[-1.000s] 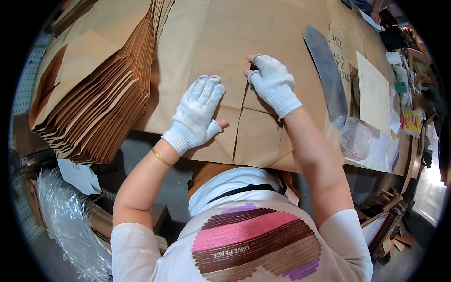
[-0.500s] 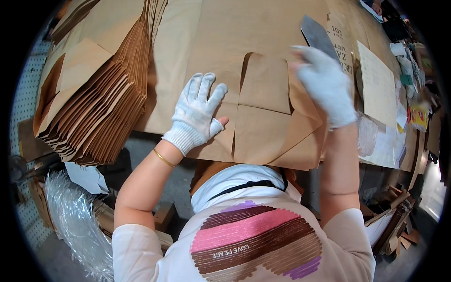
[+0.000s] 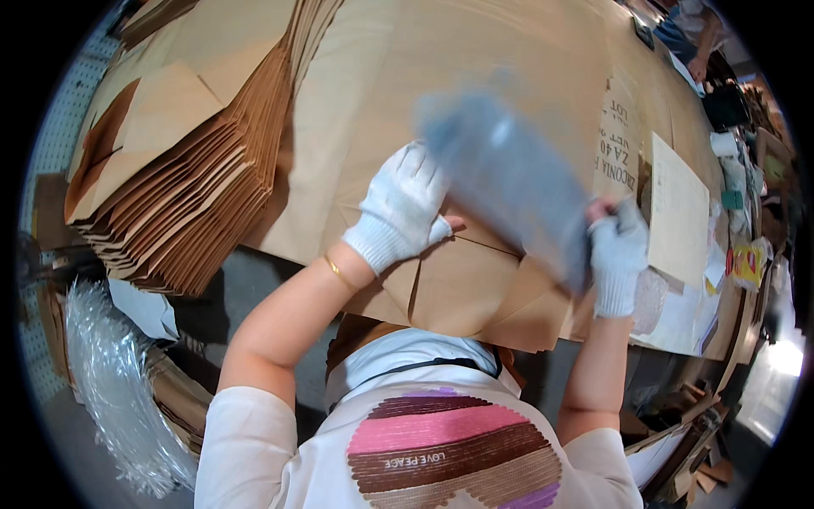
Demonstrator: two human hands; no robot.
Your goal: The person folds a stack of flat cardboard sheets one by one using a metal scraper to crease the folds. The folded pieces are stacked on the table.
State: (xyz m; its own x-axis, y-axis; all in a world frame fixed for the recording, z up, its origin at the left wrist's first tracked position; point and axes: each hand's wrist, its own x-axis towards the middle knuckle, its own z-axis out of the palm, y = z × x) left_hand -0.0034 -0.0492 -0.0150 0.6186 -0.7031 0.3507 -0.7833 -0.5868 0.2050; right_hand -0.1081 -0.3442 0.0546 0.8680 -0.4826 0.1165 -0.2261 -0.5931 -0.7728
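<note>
Bag stack (image 3: 182, 182): lying at left, fanned brown paper bags, well apart from both hands.
Left hand (image 3: 401, 208): gloved, fingers spread, pressing flat on the folded brown bag (image 3: 462, 288).
Folded brown bag: lying at the table's near edge, flaps creased.
Grey flat tool (image 3: 509, 182): blurred, tilting over the bag, partly hiding the sheet behind.
Right hand (image 3: 617, 259): gloved, gripping the tool's lower end.
Pale sheet (image 3: 678, 212): lying just right.

Both the left hand (image 3: 405, 208) and the right hand (image 3: 617, 259) were covered by white knitted cloth gloves of matt, ribbed weave. The folded bag (image 3: 462, 293) and the bag stack (image 3: 182, 182) were made of matt brown kraft paper. The flat tool (image 3: 509, 182), blurred, appeared grey and dull. Glossy clear plastic film (image 3: 114, 382) was seen lower left.
</note>
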